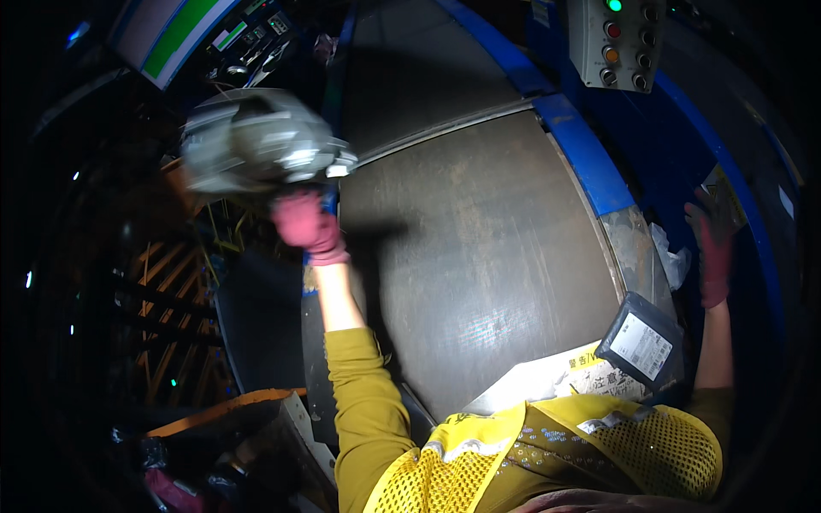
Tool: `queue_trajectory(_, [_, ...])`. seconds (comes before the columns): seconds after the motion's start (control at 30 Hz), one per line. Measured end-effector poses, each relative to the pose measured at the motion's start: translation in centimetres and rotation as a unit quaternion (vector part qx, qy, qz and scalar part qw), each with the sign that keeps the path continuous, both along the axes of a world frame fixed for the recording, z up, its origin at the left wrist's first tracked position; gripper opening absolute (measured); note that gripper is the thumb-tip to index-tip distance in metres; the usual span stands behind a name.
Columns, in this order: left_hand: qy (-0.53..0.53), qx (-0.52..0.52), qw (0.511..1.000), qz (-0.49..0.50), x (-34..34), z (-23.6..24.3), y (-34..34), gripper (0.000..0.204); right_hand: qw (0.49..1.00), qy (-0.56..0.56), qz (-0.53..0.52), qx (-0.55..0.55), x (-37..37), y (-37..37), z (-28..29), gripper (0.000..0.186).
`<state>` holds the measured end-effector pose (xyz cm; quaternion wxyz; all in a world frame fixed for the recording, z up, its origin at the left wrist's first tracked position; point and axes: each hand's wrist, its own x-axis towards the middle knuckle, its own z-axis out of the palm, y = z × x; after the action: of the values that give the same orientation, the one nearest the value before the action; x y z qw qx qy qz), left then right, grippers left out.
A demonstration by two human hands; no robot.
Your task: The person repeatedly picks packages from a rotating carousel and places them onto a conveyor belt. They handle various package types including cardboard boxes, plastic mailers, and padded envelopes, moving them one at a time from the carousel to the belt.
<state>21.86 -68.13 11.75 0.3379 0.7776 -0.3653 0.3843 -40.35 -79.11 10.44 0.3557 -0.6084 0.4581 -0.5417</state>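
Observation:
My left hand [306, 227], in a pink glove, is stretched out past the left edge of the conveyor belt [479, 248]. Its fingers are closed on a shiny grey plastic-wrapped package [256, 145], smeared by motion; what is inside cannot be made out. On the far right, my right hand [711, 248] wears a pink glove with dark fingers. Those fingers are spread, with nothing in them, close to a blue machine panel [658, 162]. A dark package with a white label [640, 346] lies at the belt's near right corner, beside my right forearm.
A grey control box [611, 43] with buttons and a lit green lamp stands at the upper right. Blue rails [586, 162] border the belt. Crumpled clear plastic [671, 256] sits by the right edge. A screen [175, 34] glows at upper left, above orange bars [175, 291].

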Motion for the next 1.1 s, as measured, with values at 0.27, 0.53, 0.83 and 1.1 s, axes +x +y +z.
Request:
queue_trajectory(0.27, [0.457, -0.184, 0.808, -0.324, -11.4, -11.6, 11.3, 0.047, 0.999, -0.024, 0.043, 0.002, 2.6, 3.9, 0.5, 0.066])
queue_trajectory(0.53, [0.776, -0.208, 0.521, -0.288, -20.1, -12.0, 16.0, 0.045, 0.998, 0.064, 0.016, -0.012, 0.1, 8.9, -0.2, 0.063])
queue_trajectory(0.83, [0.191, 0.161, 0.772, -0.585, -35.3, -8.3, 12.6, 0.064, 0.916, 0.397, -0.008, 0.058, -5.8, 15.2, -5.1, 0.051])
queue_trajectory(1.1, [0.275, 0.356, 0.749, -0.486, -44.0, -11.8, 8.7, 0.093, 0.9, 0.425, 0.052, 0.08, -6.0, 16.5, -9.1, 0.088])
